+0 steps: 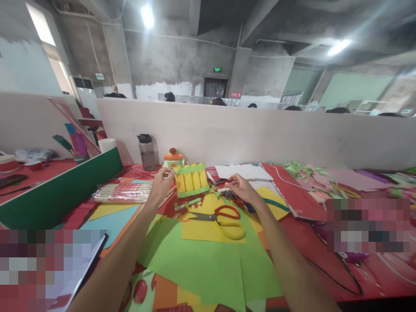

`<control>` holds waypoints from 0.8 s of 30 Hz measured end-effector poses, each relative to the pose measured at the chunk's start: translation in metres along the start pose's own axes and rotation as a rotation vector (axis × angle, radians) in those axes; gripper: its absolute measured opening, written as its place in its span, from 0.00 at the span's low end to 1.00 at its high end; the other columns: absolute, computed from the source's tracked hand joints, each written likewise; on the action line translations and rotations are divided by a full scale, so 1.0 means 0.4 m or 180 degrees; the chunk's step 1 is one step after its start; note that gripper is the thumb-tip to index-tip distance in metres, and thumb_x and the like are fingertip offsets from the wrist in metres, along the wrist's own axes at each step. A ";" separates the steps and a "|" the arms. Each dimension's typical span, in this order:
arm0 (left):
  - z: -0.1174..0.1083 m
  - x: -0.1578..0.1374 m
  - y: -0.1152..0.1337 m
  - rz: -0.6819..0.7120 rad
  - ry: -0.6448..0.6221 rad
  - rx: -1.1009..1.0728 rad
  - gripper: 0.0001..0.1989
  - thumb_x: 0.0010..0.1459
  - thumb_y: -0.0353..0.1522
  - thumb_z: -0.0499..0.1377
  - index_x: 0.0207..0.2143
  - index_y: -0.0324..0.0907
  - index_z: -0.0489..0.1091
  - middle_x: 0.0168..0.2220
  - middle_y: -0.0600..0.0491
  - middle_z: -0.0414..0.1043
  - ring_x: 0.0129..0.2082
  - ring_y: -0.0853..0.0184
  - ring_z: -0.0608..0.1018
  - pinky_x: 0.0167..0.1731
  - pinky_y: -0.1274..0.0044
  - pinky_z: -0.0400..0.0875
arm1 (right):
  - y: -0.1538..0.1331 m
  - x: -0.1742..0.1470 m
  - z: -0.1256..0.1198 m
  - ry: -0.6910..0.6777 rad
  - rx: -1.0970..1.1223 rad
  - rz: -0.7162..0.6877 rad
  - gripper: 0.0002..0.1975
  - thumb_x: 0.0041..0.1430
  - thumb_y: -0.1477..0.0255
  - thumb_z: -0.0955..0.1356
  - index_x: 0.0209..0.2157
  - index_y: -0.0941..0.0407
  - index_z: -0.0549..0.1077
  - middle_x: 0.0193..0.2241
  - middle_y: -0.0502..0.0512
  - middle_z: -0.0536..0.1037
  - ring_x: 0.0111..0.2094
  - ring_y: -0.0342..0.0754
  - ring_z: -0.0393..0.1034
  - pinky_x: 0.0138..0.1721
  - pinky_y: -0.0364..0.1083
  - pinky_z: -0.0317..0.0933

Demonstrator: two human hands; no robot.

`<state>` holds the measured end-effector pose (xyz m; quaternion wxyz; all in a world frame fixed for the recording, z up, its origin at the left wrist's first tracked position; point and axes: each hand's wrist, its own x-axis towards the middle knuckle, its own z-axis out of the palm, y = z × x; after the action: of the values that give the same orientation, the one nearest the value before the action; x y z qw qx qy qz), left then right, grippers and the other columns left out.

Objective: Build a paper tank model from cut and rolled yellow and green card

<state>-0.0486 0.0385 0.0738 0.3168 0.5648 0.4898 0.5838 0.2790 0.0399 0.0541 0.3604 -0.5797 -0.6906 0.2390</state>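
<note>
I can see the left hand (162,185) pinching the yellow and green paper (191,180), just past the scissors (212,217), but I can't tell if the curled right hand (242,187) holds anything.

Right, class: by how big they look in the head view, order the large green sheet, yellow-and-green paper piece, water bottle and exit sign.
1. Large green sheet
2. Yellow-and-green paper piece
3. Water bottle
4. Exit sign, the farthest away

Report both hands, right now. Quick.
Left hand: closed, pinching the yellow craft at its left edge.
Right hand: partly curled near a white piece; whether it holds anything cannot be told.
</note>
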 end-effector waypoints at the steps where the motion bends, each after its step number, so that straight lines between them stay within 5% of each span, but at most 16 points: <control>1: 0.000 0.001 -0.002 0.0009 0.0047 -0.0020 0.12 0.56 0.42 0.57 0.33 0.42 0.68 0.35 0.50 0.71 0.38 0.63 0.75 0.29 0.78 0.72 | -0.011 0.014 0.021 -0.0085 0.0193 -0.0049 0.20 0.59 0.57 0.68 0.47 0.54 0.67 0.40 0.57 0.77 0.41 0.51 0.75 0.38 0.46 0.68; 8: 0.003 0.011 -0.027 0.0024 0.0080 -0.0157 0.11 0.56 0.41 0.58 0.31 0.41 0.69 0.45 0.46 0.73 0.44 0.61 0.75 0.36 0.76 0.74 | -0.072 0.149 0.140 -0.0328 0.1224 -0.0090 0.37 0.54 0.60 0.74 0.61 0.51 0.59 0.55 0.65 0.72 0.56 0.56 0.68 0.51 0.53 0.68; 13: 0.001 0.011 -0.026 -0.0136 0.0002 -0.0268 0.13 0.55 0.42 0.59 0.28 0.41 0.67 0.53 0.46 0.71 0.43 0.61 0.77 0.33 0.76 0.75 | -0.093 0.198 0.203 -0.0464 0.1747 0.0037 0.42 0.50 0.62 0.76 0.62 0.52 0.57 0.47 0.63 0.78 0.45 0.55 0.76 0.44 0.54 0.72; 18: 0.000 0.013 -0.026 -0.0398 -0.0033 -0.0437 0.15 0.52 0.44 0.59 0.31 0.42 0.66 0.54 0.46 0.70 0.42 0.58 0.78 0.23 0.79 0.73 | -0.091 0.184 0.227 -0.0435 0.2003 0.0001 0.35 0.46 0.65 0.78 0.55 0.54 0.67 0.46 0.60 0.80 0.44 0.55 0.77 0.45 0.53 0.72; 24: 0.000 0.021 -0.035 -0.0408 0.0110 -0.0662 0.15 0.50 0.44 0.61 0.29 0.42 0.65 0.56 0.46 0.69 0.40 0.60 0.79 0.23 0.79 0.73 | -0.095 0.175 0.234 -0.0541 0.2052 -0.0102 0.22 0.44 0.67 0.78 0.42 0.54 0.74 0.44 0.56 0.81 0.43 0.55 0.77 0.43 0.52 0.73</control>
<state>-0.0524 0.0508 0.0638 0.4018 0.4863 0.4670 0.6197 0.1777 0.1080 0.0391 0.4701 -0.4030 -0.6161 0.4870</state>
